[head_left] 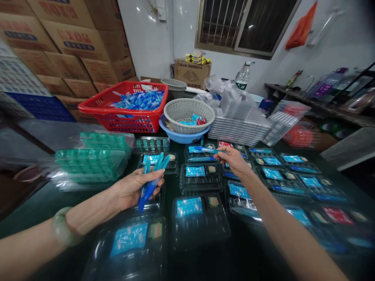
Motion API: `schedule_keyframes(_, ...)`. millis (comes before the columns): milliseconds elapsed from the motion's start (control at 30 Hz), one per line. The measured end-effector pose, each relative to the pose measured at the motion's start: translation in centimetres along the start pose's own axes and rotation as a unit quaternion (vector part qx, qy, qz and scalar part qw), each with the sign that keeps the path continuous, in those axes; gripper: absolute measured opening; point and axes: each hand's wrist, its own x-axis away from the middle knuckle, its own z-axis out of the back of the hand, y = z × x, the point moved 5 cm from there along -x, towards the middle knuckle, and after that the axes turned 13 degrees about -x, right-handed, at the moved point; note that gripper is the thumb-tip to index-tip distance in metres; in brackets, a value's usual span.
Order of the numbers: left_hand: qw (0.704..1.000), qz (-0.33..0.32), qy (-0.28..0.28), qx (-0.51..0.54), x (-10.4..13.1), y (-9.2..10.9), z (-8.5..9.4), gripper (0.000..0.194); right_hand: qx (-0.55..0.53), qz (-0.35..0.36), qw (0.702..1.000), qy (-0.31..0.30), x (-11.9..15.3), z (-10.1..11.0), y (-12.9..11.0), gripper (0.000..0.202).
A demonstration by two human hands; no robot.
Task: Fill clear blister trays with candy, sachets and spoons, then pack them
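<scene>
Now several blue pieces point(149, 191) are clasped by the left hand point(131, 189) at eight o'clock and another blue piece point(205, 149) is pinched by the right hand point(234, 160) near three, similar ones being already laid in four o'clock trays point(283, 182), none visible in the six o'clock tray point(202, 230).

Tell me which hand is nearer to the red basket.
Left. The left hand is just in front of the red basket, holding blue pieces; the right hand is farther off, to the basket's right.
</scene>
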Motion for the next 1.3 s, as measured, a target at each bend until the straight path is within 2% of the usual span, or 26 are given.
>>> schedule_keyframes(100,1.0,-0.013,0.018,0.008,1.8,0.5,1.3,0.024,0.01,0.0,0.999,-0.044,0.7,-0.9,-0.7,0.034)
schedule_keyframes(200,0.998,-0.025,0.047,0.037,3.3,0.6,3.1,0.019,0.061,0.006,0.993,-0.103,4.0,-2.1,-1.0,0.029)
schedule_keyframes(333,0.995,-0.011,0.065,0.072,4.5,-0.4,4.0,0.017,0.133,0.001,0.984,-0.12,8.3,-2.0,0.1,0.024)
schedule_keyframes(433,0.996,-0.007,0.048,0.075,4.6,-1.3,2.9,0.019,0.189,0.03,0.975,-0.112,9.3,-1.3,0.9,0.021)
schedule_keyframes(533,0.997,-0.008,0.028,0.073,4.3,-2.0,1.4,0.018,0.253,0.079,0.957,-0.117,8.7,-1.0,1.5,0.016)
schedule_keyframes(667,0.997,-0.004,0.017,0.075,4.1,-2.6,-0.5,0.015,0.379,0.149,0.905,-0.122,8.0,-1.4,2.2,0.012)
schedule_keyframes(733,0.996,0.023,0.02,0.084,4.0,-3.0,-1.3,0.018,0.436,0.188,0.871,-0.125,8.2,-2.0,2.2,0.01)
schedule_keyframes(800,0.993,0.062,0.026,0.096,4.0,-3.5,-2.3,0.021,0.453,0.21,0.858,-0.12,8.7,-2.8,1.6,0.009)
schedule_keyframes(833,0.992,0.073,0.032,0.099,4.0,-3.5,-2.8,0.022,0.434,0.21,0.869,-0.109,9.0,-3.2,1.1,0.009)
schedule_keyframes(900,0.993,0.071,0.038,0.085,3.9,-3.3,-4.0,0.023,0.332,0.166,0.924,-0.09,9.7,-4.1,-0.1,0.016)
schedule_keyframes(967,0.997,0.039,0.035,0.055,3.8,-2.7,-5.3,0.024,0.18,0.067,0.976,-0.104,10.5,-5.5,-0.9,0.029)
schedule_keyframes(1000,0.999,0.026,0.025,0.04,3.7,-2.5,-6.1,0.024,0.11,0.012,0.986,-0.123,11.1,-6.3,-1.1,0.034)
schedule_keyframes(1067,1.0,0.005,-0.009,0.012,3.7,-2.3,-7.5,0.024,0.013,-0.072,0.984,-0.165,12.2,-7.9,-1.4,0.035)
schedule_keyframes(1133,0.999,-0.007,-0.041,-0.015,3.7,-2.4,-8.4,0.024,-0.044,-0.117,0.976,-0.181,13.0,-8.5,-1.4,0.03)
schedule_keyframes(1200,0.998,-0.009,-0.055,-0.037,3.6,-2.7,-8.5,0.023,-0.087,-0.147,0.971,-0.167,13.7,-7.9,-1.0,0.027)
schedule_keyframes(1300,0.999,-0.002,-0.041,-0.032,3.5,-3.1,-6.8,0.021,-0.101,-0.159,0.975,-0.121,14.9,-5.5,-0.1,0.024)
